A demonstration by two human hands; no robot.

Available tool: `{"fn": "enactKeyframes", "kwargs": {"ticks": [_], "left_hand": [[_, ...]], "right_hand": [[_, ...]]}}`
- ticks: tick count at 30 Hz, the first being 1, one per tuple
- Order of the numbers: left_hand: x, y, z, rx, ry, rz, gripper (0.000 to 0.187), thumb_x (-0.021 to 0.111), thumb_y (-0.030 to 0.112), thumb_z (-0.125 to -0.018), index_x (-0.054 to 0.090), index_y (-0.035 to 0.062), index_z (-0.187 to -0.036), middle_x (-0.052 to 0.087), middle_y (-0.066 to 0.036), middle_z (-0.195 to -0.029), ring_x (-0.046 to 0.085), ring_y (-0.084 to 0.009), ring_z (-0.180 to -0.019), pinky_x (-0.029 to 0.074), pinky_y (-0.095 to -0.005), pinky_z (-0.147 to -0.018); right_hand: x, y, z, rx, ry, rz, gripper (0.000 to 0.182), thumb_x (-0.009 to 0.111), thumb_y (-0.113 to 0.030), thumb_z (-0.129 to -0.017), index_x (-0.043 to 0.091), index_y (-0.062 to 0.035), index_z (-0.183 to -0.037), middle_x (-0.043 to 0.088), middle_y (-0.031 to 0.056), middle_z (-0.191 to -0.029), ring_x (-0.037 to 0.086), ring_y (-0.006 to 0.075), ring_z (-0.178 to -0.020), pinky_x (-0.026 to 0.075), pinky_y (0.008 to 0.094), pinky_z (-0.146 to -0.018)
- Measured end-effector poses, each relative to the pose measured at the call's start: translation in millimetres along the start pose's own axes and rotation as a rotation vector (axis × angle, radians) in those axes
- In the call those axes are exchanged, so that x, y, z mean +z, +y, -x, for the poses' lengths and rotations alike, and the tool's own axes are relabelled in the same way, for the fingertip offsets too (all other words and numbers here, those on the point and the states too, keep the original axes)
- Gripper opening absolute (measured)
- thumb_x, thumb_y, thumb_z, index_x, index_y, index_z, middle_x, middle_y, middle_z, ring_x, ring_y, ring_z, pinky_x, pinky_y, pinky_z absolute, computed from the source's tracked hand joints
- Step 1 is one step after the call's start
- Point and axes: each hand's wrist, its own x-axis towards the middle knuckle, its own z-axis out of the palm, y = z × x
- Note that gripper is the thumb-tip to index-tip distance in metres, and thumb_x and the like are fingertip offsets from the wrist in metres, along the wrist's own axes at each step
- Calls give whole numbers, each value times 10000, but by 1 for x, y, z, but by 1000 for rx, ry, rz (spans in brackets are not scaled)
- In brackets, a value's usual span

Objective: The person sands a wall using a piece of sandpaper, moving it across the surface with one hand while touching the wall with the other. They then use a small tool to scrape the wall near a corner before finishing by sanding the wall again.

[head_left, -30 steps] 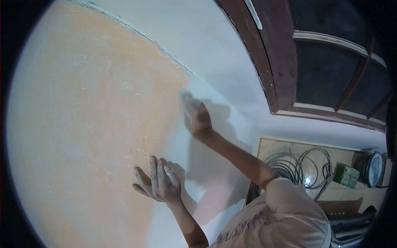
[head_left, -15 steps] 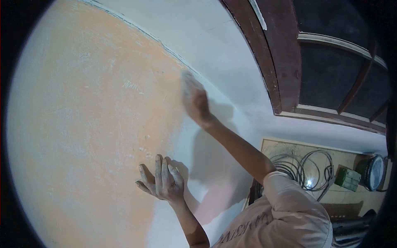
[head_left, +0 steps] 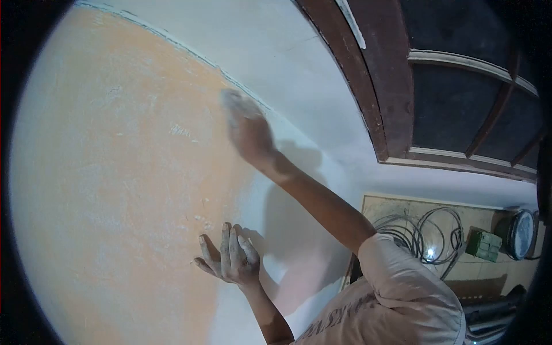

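Observation:
A wall (head_left: 126, 190) with orange, white-streaked paint fills the left of the view, with pale, whitish areas beside it. My right hand (head_left: 250, 132) is against the wall, close to the rough seam (head_left: 195, 56) that edges the orange part. Its fingers are smeared by motion and curl around a whitish-grey thing whose kind I cannot make out. Lower in the view, my left hand (head_left: 233, 259) has its dusty fingers spread, at or very near the wall. Nothing shows in it, and a shadow falls beside it.
A brown door or window frame (head_left: 397, 109) with dark panes stands at upper right. On the tiled floor lie a coil of cable (head_left: 402, 227), a green block-like object (head_left: 484, 245) and a dark bucket (head_left: 520, 234). A bright light (head_left: 430, 253) shines among the cable.
My right hand has moved leftward and slightly up in the view, along the wall near the seam. My left hand appears slightly lower and farther right, its fingers still spread.

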Motion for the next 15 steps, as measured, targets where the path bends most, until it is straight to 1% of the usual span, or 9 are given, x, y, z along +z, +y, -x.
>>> {"fn": "enactKeyframes", "kwargs": {"ticks": [2,3,6,7,9,11,13,15], "left_hand": [[0,-1,0,-1,4,5,228,522,262,-858,724,187,-930,694,72,-1021,480,-259,-1240,103,-443,-1144],[-1,-1,-1,-7,8,12,226,523,260,-856,724,189,-929,694,72,-1022,480,-259,-1240,104,-445,-1143],[0,2,-2,-8,14,8,218,524,251,-859,723,191,-926,694,75,-1022,486,-261,-1234,109,-449,-1141],[-1,2,-1,-2,13,3,216,525,248,-861,723,191,-926,694,76,-1022,489,-261,-1232,110,-450,-1141],[0,4,-3,-5,31,13,195,540,230,-859,724,190,-915,696,81,-1011,496,-260,-1225,114,-452,-1139],[0,4,-2,-1,37,37,174,558,210,-856,725,187,-900,699,82,-998,501,-261,-1220,118,-453,-1136],[0,2,0,-2,42,81,152,577,188,-850,725,183,-883,702,80,-985,505,-262,-1215,122,-452,-1133],[0,2,-1,12,52,57,145,582,187,-851,725,172,-867,706,73,-971,506,-267,-1214,127,-452,-1131]], "right_hand": [[-12,43,61,210,-15,-91,480,449,54,-762,516,1,-1234,539,249,-1214,511,394,-1131,415,435,-978],[-24,49,75,331,-112,125,472,456,47,-762,521,6,-1228,536,257,-1216,520,391,-1125,422,431,-970],[-24,44,70,396,-89,150,452,475,34,-760,525,35,-1209,530,266,-1220,530,389,-1115,433,427,-957],[-8,47,58,184,60,16,444,497,12,-768,524,33,-1210,536,269,-1208,521,393,-1119,444,429,-939],[-6,-7,4,278,-142,58,470,529,-15,-782,503,-6,-1251,538,245,-1207,518,392,-1101,388,446,-986],[-1,-21,-4,6,61,66,482,508,8,-769,505,-9,-1250,545,240,-1189,531,388,-1073,388,454,-975],[-1,29,44,125,105,95,463,495,13,-766,527,-6,-1228,576,229,-1149,562,370,-1034,447,430,-912],[-22,74,100,437,2,101,465,456,33,-772,515,2,-1233,621,214,-1038,603,364,-861,476,461,-804]]}}
